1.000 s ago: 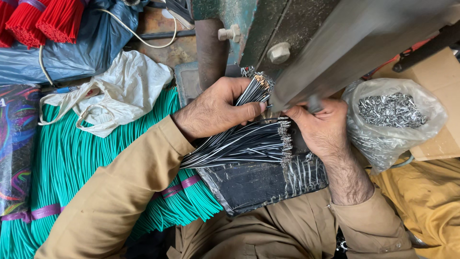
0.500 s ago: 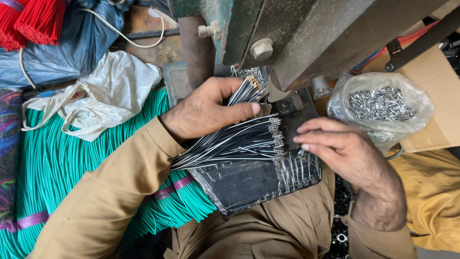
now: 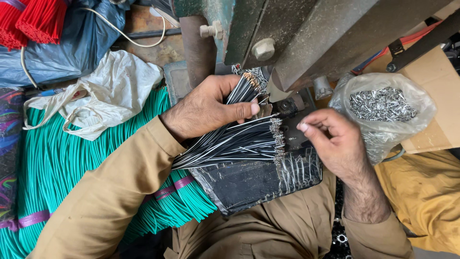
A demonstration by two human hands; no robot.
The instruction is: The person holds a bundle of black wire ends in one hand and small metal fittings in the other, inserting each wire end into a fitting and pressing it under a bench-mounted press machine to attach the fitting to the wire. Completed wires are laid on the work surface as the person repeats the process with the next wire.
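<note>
Two hands worked at the press. Left hand (image 3: 206, 108) fingers were clamped round a thin bundle of black-and-white wires (image 3: 244, 88), its stripped ends up by the steel die. Right hand (image 3: 330, 139) fingertips were pinched together, contents unclear, above fanned wires (image 3: 235, 144) on black plastic sheet (image 3: 249, 182). Crinkled bag of metal terminals (image 3: 383, 108) lay right.

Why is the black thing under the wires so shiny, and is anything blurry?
Head view: daylight glares off the crinkled black plastic wrap below the black-and-white wires; the left hand, right hand and bag of metal bits look sharp; the machine's underside sits in shadow.
</note>
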